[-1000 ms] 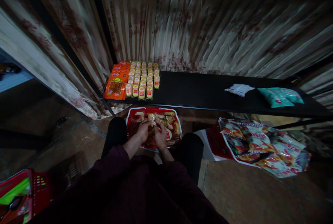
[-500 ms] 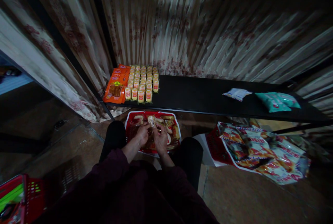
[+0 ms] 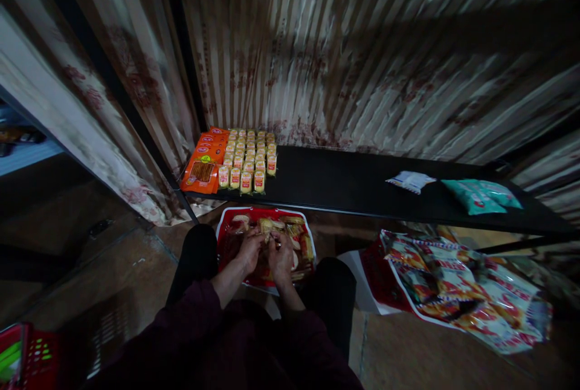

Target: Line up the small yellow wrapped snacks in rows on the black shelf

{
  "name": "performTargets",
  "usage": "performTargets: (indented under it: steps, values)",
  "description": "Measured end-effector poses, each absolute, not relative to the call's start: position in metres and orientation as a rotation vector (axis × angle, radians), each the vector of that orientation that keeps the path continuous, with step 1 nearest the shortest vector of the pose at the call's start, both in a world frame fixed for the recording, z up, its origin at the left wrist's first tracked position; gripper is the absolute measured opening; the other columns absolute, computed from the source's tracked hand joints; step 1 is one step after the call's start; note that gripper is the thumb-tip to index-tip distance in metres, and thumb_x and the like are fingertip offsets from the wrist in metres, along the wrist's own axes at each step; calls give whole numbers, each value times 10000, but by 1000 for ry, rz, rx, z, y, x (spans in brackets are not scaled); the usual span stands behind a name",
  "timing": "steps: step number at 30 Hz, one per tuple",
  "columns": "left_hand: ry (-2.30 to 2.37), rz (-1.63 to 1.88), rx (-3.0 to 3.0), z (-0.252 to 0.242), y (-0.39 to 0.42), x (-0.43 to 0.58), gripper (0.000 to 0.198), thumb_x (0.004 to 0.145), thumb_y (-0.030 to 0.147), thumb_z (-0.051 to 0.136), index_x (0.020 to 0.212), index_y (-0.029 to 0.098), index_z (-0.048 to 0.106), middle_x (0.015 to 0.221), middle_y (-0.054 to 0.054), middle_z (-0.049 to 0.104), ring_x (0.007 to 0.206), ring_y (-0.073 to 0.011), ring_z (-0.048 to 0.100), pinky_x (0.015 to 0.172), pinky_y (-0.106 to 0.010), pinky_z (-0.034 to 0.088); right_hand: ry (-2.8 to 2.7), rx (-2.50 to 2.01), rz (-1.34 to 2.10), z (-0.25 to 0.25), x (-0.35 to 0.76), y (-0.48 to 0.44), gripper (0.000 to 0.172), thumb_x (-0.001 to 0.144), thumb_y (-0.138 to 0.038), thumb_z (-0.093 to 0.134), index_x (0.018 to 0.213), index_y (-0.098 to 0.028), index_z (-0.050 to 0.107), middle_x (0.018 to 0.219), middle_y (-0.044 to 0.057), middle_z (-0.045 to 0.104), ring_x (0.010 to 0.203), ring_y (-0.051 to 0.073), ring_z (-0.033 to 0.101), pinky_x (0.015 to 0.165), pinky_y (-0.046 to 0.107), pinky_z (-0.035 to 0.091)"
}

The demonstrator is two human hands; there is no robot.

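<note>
Over a red basket point(image 3: 220, 239) with a white rim, both my hands are held close together. My left hand point(image 3: 250, 249) pinches one side of a small clear-wrapped snack cake point(image 3: 268, 225), and my right hand point(image 3: 281, 255) has its fingers closed on the other side. The fingers partly cover this packet. Around and below them, more wrapped snacks point(image 3: 294, 228) lie loosely in the basket. Just above, on the black shelf point(image 3: 326, 178), rows of small yellow packaged cakes point(image 3: 246, 163) stand beside overlapping orange snack bags point(image 3: 202, 169).
A white-blue packet point(image 3: 411, 181) and teal packets point(image 3: 483, 196) lie at the shelf's right. Below stands another red basket point(image 3: 385, 275) heaped with white-and-orange bags point(image 3: 457, 275). A red basket point(image 3: 40, 354) is at lower left. Striped curtains point(image 3: 308, 63) hang behind.
The view has tilted up slightly, so everything sits lower in the picture. My hands stay together over the basket, and the packet between them looks more covered by fingers.
</note>
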State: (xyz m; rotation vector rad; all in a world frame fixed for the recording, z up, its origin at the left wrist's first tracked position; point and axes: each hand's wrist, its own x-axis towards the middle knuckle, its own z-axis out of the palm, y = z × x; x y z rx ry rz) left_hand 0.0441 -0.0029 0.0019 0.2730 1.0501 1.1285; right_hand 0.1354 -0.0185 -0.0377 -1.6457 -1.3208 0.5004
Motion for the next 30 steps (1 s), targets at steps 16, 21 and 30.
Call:
performTargets:
  steps: [16, 21, 30]
  values:
    - [1122, 1237, 610, 1, -1, 45, 245, 711, 262, 587, 918, 197, 703, 1110, -64, 671, 1077, -205, 577, 992, -332, 390, -1124, -1617, 723, -25, 135, -8, 474, 773, -481, 525, 1076, -130, 625, 1065, 143, 667, 993, 256, 607, 913, 393, 441]
    - [1104, 1234, 644, 11, 1, 46, 247, 707, 298, 613, 910, 191, 703, 1125, -78, 678, 1090, -215, 583, 1017, -360, 382, -993, -1603, 832, -19, 142, -6, 535, 764, -513, 510, 1124, -138, 635, 1122, 130, 669, 1039, 244, 602, 929, 374, 436]
    - [1042, 1273, 689, 1, 13, 55, 247, 719, 286, 619, 929, 177, 690, 1007, -72, 693, 946, -180, 626, 936, -342, 444, -975, -1544, 817, -4, 153, 10, 535, 777, -504, 523, 1160, -142, 622, 1175, 135, 654, 1041, 238, 598, 931, 371, 434]
